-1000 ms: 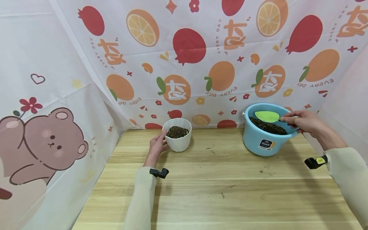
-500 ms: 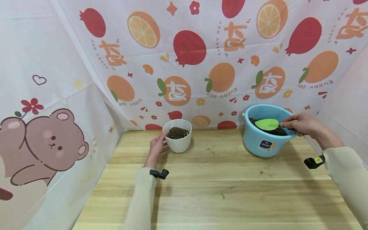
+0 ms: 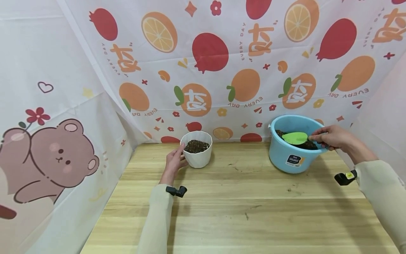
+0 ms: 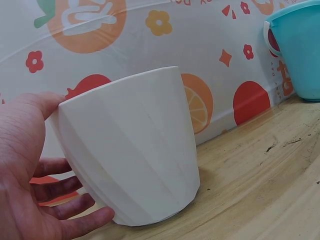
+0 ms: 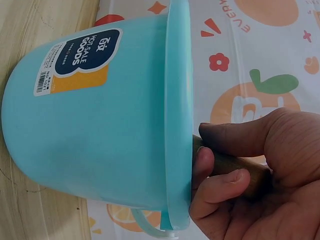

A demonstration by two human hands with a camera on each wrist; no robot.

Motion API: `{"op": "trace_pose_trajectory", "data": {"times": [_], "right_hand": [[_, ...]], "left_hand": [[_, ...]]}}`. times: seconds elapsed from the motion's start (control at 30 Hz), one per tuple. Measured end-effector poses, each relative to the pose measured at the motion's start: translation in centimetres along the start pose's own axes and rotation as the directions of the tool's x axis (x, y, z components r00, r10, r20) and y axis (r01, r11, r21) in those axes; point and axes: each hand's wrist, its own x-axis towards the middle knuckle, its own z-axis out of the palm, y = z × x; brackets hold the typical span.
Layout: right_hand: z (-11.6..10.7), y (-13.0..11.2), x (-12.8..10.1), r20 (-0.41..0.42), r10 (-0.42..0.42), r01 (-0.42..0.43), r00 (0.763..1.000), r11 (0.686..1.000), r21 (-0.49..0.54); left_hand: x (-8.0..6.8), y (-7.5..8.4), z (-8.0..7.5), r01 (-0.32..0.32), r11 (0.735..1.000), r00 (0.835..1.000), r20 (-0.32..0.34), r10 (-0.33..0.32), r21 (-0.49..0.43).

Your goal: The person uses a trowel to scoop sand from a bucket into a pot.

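A white flower pot with a fluted side stands upright on the table, dark soil inside it. My left hand holds it from the left, the thumb at the rim and the fingers along the lower side. To the right is a light blue bucket, also containing dark soil. My right hand grips a garden trowel by its wooden handle at the bucket's right rim. The trowel's green blade lies inside the bucket, close over the soil; the bucket wall hides it in the right wrist view.
The wooden table carries small dark specks and smudges. A fruit-print cloth hangs right behind the pot and bucket. On the left hangs a cloth with a bear print. The bucket has a white handle.
My right hand has lowered the trowel, bringing the green blade from near the bucket's rim down to the soil. The left hand and flower pot have stayed in place.
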Motion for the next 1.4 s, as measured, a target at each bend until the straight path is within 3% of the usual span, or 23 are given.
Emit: {"op": "trace_pose_trajectory", "data": {"times": [0.47,0.9,1.07,1.4], "right_hand": [[0.3,0.0,0.6,0.012,0.017,-0.017,1.000,1.000,0.011],[0.4,-0.1,1.5,-0.068,0.020,-0.024,0.997,0.998,-0.053],[0.4,-0.4,1.8,-0.056,0.022,-0.026,0.998,0.998,-0.065],[0.8,-1.1,2.1,-0.103,-0.062,0.034,0.993,0.968,-0.247]], "left_hand": [[-0.2,0.0,0.0,-0.002,1.000,1.000,-0.004,0.002,0.011],[-0.1,0.0,0.1,0.003,1.000,1.000,-0.006,-0.003,-0.002],[-0.3,-0.1,0.1,0.001,1.000,1.000,-0.003,-0.001,0.006],[-0.3,-0.1,0.0,-0.006,1.000,1.000,-0.006,0.006,0.002]]}}
